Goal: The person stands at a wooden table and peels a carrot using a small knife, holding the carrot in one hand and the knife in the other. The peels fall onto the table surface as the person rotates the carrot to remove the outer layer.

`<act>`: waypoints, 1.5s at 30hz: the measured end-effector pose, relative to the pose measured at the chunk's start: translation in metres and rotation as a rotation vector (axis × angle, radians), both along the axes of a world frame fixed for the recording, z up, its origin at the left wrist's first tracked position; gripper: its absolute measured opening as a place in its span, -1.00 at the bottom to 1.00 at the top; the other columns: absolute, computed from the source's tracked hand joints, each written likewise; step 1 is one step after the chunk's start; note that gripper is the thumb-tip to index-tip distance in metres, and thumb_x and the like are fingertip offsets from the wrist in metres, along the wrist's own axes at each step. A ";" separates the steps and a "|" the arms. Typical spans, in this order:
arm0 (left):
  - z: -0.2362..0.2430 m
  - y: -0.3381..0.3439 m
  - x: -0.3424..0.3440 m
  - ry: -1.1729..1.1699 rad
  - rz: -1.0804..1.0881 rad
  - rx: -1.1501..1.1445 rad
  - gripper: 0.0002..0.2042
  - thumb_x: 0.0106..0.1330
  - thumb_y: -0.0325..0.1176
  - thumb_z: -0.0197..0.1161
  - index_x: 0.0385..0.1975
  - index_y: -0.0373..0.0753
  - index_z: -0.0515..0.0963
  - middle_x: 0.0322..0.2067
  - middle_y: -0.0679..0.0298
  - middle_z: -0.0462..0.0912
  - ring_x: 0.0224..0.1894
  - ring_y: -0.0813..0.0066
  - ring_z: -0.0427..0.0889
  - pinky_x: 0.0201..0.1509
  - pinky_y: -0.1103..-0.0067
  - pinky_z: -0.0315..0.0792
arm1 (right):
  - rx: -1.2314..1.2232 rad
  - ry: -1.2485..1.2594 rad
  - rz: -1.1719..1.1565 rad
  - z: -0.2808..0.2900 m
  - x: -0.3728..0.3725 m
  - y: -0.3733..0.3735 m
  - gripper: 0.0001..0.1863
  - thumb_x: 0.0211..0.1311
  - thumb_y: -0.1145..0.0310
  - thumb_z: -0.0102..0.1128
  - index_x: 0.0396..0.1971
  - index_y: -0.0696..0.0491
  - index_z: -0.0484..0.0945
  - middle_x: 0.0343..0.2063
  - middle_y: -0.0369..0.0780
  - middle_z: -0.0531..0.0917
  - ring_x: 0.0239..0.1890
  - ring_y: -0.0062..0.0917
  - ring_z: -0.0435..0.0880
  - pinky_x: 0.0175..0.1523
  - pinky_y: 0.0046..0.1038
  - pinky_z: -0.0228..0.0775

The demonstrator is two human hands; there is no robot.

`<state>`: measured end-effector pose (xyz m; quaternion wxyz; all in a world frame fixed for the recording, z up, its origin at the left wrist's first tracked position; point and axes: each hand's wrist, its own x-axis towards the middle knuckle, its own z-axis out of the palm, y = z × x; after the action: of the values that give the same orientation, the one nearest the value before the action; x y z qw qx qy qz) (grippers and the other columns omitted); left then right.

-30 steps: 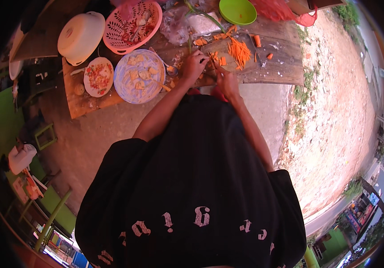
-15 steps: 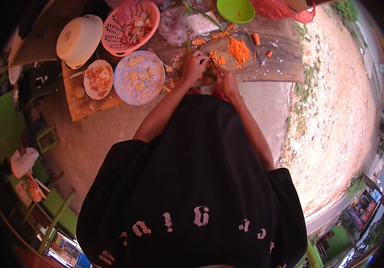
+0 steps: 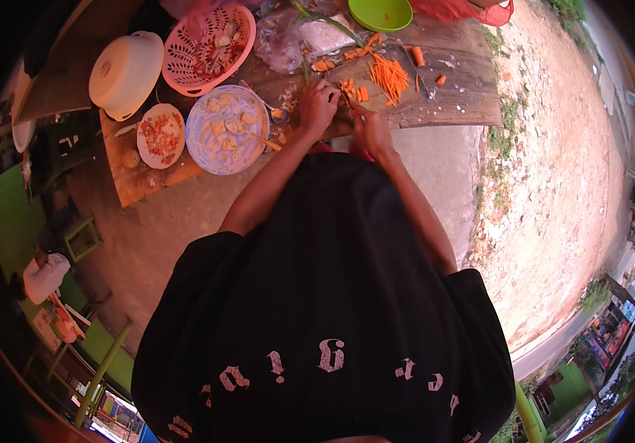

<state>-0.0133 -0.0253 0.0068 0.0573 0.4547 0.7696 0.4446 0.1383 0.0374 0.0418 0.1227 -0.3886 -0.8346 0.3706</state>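
At the table's front edge, both my hands work close together beside a wooden cutting board (image 3: 348, 71). My right hand (image 3: 371, 133) is closed round what looks like a knife (image 3: 349, 101), its dark blade pointing up and left, mostly hidden. Just left of the blade, my left hand (image 3: 319, 109) has its fingers curled down; whatever is under them is hidden. Small orange carrot pieces (image 3: 362, 94) lie right by the blade. Further right on the board rests a pile of thin carrot strips (image 3: 389, 77). A carrot chunk (image 3: 417, 56) and a smaller carrot end (image 3: 441, 80) lie beyond it.
Left of my hands stand a bowl of batter-coated chunks (image 3: 206, 164), a plate of chopped red bits (image 3: 144, 153), a pink colander (image 3: 248, 46) and an upturned cream basin (image 3: 121, 70). A green bowl (image 3: 380, 16) and clear plastic bag (image 3: 277, 46) sit behind. Another person (image 3: 45, 277) is far left.
The whole view has shifted slightly, with the table's things a little higher and further left. My hands stay close together at the board; the blade shows less than before.
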 end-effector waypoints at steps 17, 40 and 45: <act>-0.002 0.000 -0.003 -0.026 -0.004 -0.042 -0.88 0.15 -0.38 0.38 -0.36 -0.24 0.71 -0.35 0.21 0.61 -0.24 0.19 0.63 -0.13 0.38 0.49 | -0.056 0.141 -0.111 0.003 0.009 0.006 -0.66 0.34 0.29 0.15 0.08 -0.07 0.64 -0.30 0.16 0.65 -0.23 0.06 0.66 -0.11 -0.09 0.51; 0.014 0.034 -0.019 -0.117 -0.063 -0.205 -0.87 0.16 -0.31 0.39 -0.39 -0.22 0.74 -0.41 0.18 0.68 -0.37 0.20 0.69 -0.25 0.37 0.53 | -0.045 0.022 -0.174 0.007 0.000 0.009 -0.67 0.34 0.30 0.10 0.06 -0.08 0.66 -0.38 0.13 0.65 -0.30 0.05 0.67 -0.15 -0.10 0.51; 0.026 0.039 -0.021 -0.159 -0.089 -0.285 -0.85 0.12 -0.27 0.41 -0.42 -0.19 0.75 -0.40 0.19 0.70 -0.36 0.20 0.70 -0.26 0.39 0.54 | -0.042 0.012 -0.146 0.004 0.002 0.012 -0.67 0.32 0.30 0.12 0.04 -0.07 0.67 -0.40 0.13 0.64 -0.33 0.04 0.67 -0.16 -0.10 0.51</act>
<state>-0.0348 0.0132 0.0324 0.2013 0.4390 0.7971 0.3625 0.1404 0.0494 0.0462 0.1460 -0.4486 -0.7954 0.3805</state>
